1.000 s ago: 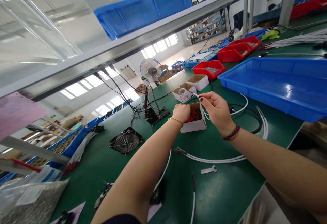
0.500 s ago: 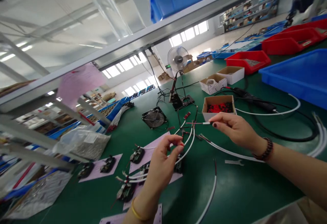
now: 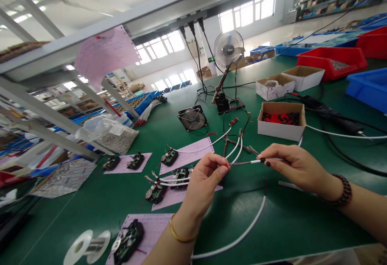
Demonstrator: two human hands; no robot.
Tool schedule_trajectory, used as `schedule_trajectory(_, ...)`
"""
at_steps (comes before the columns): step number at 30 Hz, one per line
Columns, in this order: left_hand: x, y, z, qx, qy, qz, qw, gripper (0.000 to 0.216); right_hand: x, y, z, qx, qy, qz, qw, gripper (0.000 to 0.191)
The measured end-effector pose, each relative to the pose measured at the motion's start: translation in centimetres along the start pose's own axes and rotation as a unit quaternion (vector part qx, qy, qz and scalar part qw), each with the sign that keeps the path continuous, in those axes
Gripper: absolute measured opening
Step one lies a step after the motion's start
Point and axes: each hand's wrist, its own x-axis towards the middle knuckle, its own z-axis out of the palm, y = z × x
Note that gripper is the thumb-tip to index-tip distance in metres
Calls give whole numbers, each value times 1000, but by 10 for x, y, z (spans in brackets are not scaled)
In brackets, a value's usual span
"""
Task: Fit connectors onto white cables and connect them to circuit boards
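Observation:
A white cable (image 3: 254, 161) with thin stripped-out wires (image 3: 240, 163) stretches between my two hands over the bench. My right hand (image 3: 298, 170) is closed in a pinch on its white jacket, where a short black sleeve shows at the fingertips. My left hand (image 3: 208, 176) pinches at the wires' free end, and a small red piece shows between thumb and forefinger. Behind the left hand lie more white cables (image 3: 238, 148) with bare ends and a pair of pliers (image 3: 226, 143). Another white cable (image 3: 246, 232) curves across the bench in front.
A cardboard box (image 3: 281, 130) of small red and black pieces stands beyond my right hand. Circuit board units (image 3: 130, 241) rest on pink sheets at left, near a solder spool (image 3: 96, 247). Farther back are a soldering iron stand (image 3: 225, 103), a black fan (image 3: 192, 119) and red bins (image 3: 331, 61).
My hands have come together, and the left fingers now meet the wires of the cable in my right hand. The camera view has shifted, bringing the solder spool into sight.

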Motion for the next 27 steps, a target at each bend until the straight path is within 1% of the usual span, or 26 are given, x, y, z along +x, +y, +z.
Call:
schedule_trajectory(7, 0, -1, -2, 6, 6, 0, 1000, 22, 3, -7, -2, 15, -13, 10, 1000, 17)
schedule_trajectory(14, 0, 1, -1, 12, -6, 5, 1000, 17, 4, -7, 1, 0, -2, 27, 1000, 18)
schedule_trajectory(19, 0, 0, -3, 30, 3, 12, 999, 18, 3, -7, 1, -18, -9, 11, 1000, 17)
schedule_trajectory(21, -1, 2, -3, 78, 13, 32, 996, 16, 2, -8, 2, -31, -13, 0, 999, 16)
schedule_trajectory(23, -1, 5, -3, 168, 18, 73, 983, 9, 1, -8, 3, -42, -18, -9, 999, 16)
schedule_trajectory(25, -1, 10, -2, 277, 8, 130, 952, 3, 0, -7, 4, -50, -27, -12, 998, 17)
schedule_trajectory(27, -1, 14, 0, 367, -12, 181, 912, 8, 0, -6, 5, -61, -42, -9, 997, 18)
